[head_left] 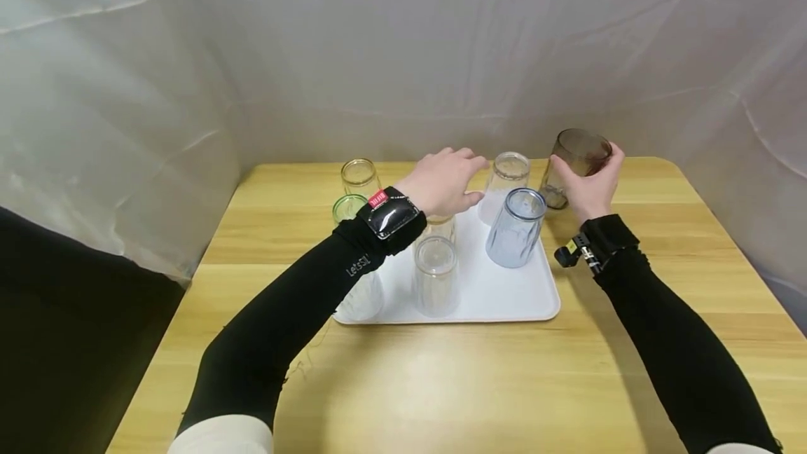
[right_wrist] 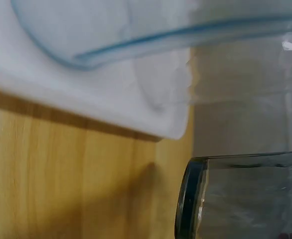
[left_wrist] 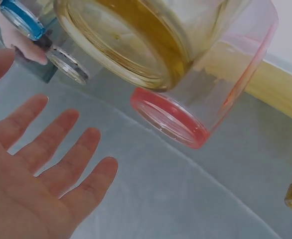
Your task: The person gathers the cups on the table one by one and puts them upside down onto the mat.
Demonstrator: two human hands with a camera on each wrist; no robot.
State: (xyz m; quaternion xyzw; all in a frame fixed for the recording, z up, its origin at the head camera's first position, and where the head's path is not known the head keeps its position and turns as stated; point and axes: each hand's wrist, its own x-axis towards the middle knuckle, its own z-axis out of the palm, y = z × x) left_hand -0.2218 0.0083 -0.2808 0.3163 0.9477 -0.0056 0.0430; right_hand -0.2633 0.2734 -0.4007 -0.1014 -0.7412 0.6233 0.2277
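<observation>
My right hand [head_left: 589, 188] grips the tilted brown glass [head_left: 575, 163] at right, probably barely lifted; I'd set it flat. My left hand [head_left: 444, 181] hovers open at centre.

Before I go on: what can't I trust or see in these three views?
- Head view: the left hand and sleeve cover one glass on the white tray almost wholly.
- Head view: right hand grips the brown glass; its base contact with the table can't be judged.
- Right wrist view: no fingers visible, and the blue glass is cut off by the top edge.
</observation>
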